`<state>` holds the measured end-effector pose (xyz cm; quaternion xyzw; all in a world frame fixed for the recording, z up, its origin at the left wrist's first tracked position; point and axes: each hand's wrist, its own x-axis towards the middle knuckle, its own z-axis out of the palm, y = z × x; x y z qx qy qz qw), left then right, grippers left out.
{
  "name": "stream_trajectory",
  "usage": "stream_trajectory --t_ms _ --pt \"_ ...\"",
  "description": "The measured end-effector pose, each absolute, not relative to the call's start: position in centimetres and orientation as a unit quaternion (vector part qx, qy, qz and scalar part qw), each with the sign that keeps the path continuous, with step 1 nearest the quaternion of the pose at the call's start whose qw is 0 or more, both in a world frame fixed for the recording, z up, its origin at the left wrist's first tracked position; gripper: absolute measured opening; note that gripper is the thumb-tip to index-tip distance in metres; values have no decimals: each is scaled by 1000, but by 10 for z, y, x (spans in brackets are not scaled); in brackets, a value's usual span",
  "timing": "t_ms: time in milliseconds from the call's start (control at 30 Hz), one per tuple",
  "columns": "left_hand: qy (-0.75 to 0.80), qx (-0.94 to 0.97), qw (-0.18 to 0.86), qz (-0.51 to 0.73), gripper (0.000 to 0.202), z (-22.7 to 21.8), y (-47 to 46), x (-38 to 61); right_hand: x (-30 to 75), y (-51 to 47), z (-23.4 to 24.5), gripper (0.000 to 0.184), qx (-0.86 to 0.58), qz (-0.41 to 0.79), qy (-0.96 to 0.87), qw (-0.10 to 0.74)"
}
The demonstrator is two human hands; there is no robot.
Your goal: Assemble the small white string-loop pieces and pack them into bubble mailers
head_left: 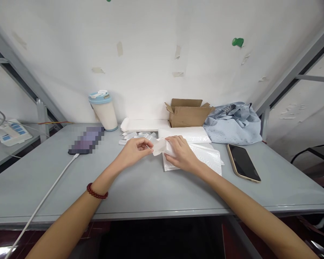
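A small white paper packet [160,146] is between my two hands, just above the desk. My right hand [179,151] is wrapped round its right part and covers much of it. At its left end, my left hand [137,151] is closed in a pinch at the crumpled, flap-like edge. Below and behind the right hand lie white bubble mailers [209,158], overlapping one another. Several clear plastic pieces [142,135] lie behind the left hand, in front of a stack of flat white packaging [143,125].
An open cardboard box [189,117] stands against the wall beside a crumpled light-blue cloth [232,126]. A cup with a blue lid [105,113] is at back left. One phone [86,140] with a white cable lies left, another phone [243,162] right, on the grey desk [151,194].
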<state>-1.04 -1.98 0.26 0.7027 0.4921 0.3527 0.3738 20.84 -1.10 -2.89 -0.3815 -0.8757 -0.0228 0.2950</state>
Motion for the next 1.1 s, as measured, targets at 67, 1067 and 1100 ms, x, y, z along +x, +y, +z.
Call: stream_trajectory --t_ms 67,1067,1100 --pt "491 692 383 366 15 7 -19 -15 209 -11 -29 41 -383 -24 -875 294" --pt "344 664 453 485 14 -7 -28 9 204 -17 -29 45 -296 -2 -899 322" --pt "336 677 452 473 14 -8 -30 10 203 -18 -28 44 -292 2 -900 324"
